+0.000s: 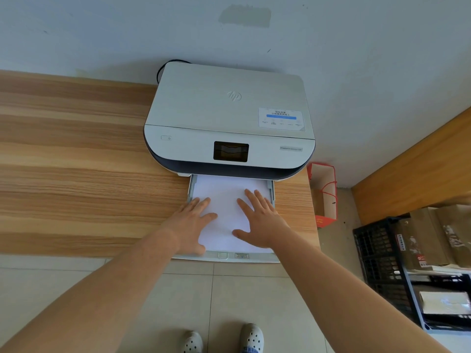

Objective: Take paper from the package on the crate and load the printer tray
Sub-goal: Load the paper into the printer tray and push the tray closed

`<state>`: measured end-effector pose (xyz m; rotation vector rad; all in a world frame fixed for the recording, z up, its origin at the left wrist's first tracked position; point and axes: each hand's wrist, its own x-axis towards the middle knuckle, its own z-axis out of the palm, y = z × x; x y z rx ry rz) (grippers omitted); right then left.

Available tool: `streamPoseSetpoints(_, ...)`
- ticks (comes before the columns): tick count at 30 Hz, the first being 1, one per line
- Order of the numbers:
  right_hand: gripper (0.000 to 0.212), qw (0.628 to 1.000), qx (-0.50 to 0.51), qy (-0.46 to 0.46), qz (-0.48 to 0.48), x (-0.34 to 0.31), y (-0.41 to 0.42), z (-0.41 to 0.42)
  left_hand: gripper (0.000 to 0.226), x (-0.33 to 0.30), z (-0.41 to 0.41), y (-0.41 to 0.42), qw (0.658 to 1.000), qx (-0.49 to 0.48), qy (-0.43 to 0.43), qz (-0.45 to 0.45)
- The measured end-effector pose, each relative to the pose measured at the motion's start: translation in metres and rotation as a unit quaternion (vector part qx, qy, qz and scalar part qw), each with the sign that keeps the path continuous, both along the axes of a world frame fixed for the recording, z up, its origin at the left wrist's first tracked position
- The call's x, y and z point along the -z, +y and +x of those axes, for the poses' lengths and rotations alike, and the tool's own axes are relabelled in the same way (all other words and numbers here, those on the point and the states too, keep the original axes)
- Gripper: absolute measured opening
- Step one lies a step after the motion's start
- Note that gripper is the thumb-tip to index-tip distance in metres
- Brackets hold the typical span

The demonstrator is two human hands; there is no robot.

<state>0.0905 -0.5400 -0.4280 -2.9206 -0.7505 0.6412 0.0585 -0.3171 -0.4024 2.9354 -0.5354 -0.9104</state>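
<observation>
Both hands' fingers (201,203) splayed flat on paper (224,200).

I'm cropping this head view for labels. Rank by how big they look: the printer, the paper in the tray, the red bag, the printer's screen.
1. Printer
2. Paper, partly under both hands
3. Red bag, partly behind the desk
4. Screen

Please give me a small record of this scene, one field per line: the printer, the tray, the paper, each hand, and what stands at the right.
printer: white printer on wooden desk, lid closed
tray: tray pulled out toward the person
paper: white paper lying flat in the tray
left hand: left hand flat on the paper, fingers spread
right hand: right hand flat on the paper, fingers spread
right side: black crate on the floor
</observation>
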Motion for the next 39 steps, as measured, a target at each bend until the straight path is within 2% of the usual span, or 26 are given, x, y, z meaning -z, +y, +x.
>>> streamPoseSetpoints(4, 0.087, 1.0, 0.005, 0.007, -0.007, 0.003, 0.0, 0.001, 0.088, -0.001, 0.0, 0.0, 1.0, 0.003, 0.0, 0.007)
streamPoseSetpoints(8, 0.084, 0.999, 0.025, 0.009, 0.026, -0.006, -0.004, -0.002, 0.086, -0.003, -0.002, -0.002, 0.999, 0.018, -0.002, 0.028)
streamPoseSetpoints(17, 0.083, 0.999, 0.023, 0.023, 0.028, -0.006, -0.005, -0.014, 0.085, -0.003, -0.005, -0.005, 1.0, -0.014, 0.014, 0.005)
streamPoseSetpoints(19, 0.079, 0.996, 0.065, 0.017, 0.06, -0.014, -0.011, -0.012, 0.088, -0.002, -0.005, -0.002, 1.0, -0.015, 0.008, -0.013)
streamPoseSetpoints(21, 0.071, 0.98, 0.165, 0.008, 0.112, -0.02, -0.019, -0.005, 0.089, -0.006, -0.003, 0.005, 0.996, -0.048, -0.002, -0.07)
streamPoseSetpoints(24, 0.049, 0.941, 0.307, -0.021, 0.144, -0.025, -0.034, 0.009, 0.077, -0.014, 0.007, 0.023, 0.964, -0.178, -0.052, -0.191)
streamPoseSetpoints(26, 0.035, 0.932, 0.342, -0.019, 0.122, -0.026, -0.042, 0.017, 0.06, -0.015, 0.016, 0.034, 0.941, -0.254, -0.103, -0.197)
streamPoseSetpoints(28, 0.033, 0.936, 0.341, -0.003, 0.09, -0.024, -0.044, 0.022, 0.044, -0.013, 0.023, 0.038, 0.931, -0.305, -0.106, -0.173)
streamPoseSetpoints(31, 0.035, 0.944, 0.325, 0.028, 0.051, -0.021, -0.04, 0.028, 0.027, -0.007, 0.031, 0.036, 0.93, -0.335, -0.045, -0.144)
streamPoseSetpoints(34, 0.036, 0.951, 0.304, 0.051, 0.029, -0.017, -0.038, 0.035, 0.033, -0.002, 0.037, 0.032, 0.93, -0.345, 0.019, -0.124)
streamPoseSetpoints(39, 0.029, 0.957, 0.283, 0.07, 0.013, -0.009, -0.037, 0.04, 0.032, 0.006, 0.045, 0.028, 0.946, -0.308, 0.015, -0.101)
